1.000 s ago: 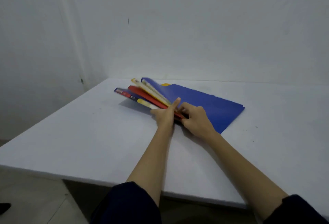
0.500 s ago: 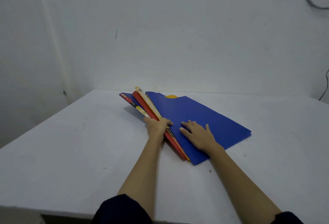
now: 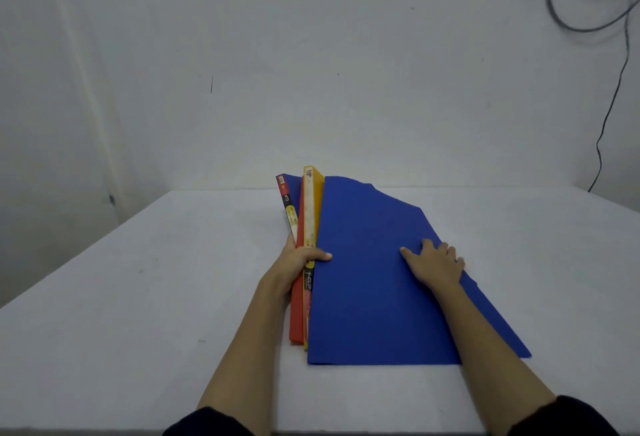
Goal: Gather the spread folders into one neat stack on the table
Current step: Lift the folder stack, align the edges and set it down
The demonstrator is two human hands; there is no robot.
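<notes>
A pile of folders lies on the white table (image 3: 138, 297), its long side running away from me. The blue top folder (image 3: 367, 283) covers most of it. Along the left edge show a yellow folder (image 3: 311, 207), a red folder (image 3: 297, 311) and a blue folder with a labelled spine (image 3: 287, 200) that fans out at the far end. My left hand (image 3: 298, 261) grips the left spines, thumb on the blue cover. My right hand (image 3: 433, 262) lies flat on the blue folder near its right edge, fingers spread.
White walls stand behind and to the left of the table. A dark cable (image 3: 609, 103) hangs down the wall at the upper right. The table's near edge (image 3: 104, 430) runs along the bottom of the view.
The pile has turned clockwise from a slant to pointing straight away from me, and the fanned spines have closed in. My right hand slid toward the right edge of the blue cover.
</notes>
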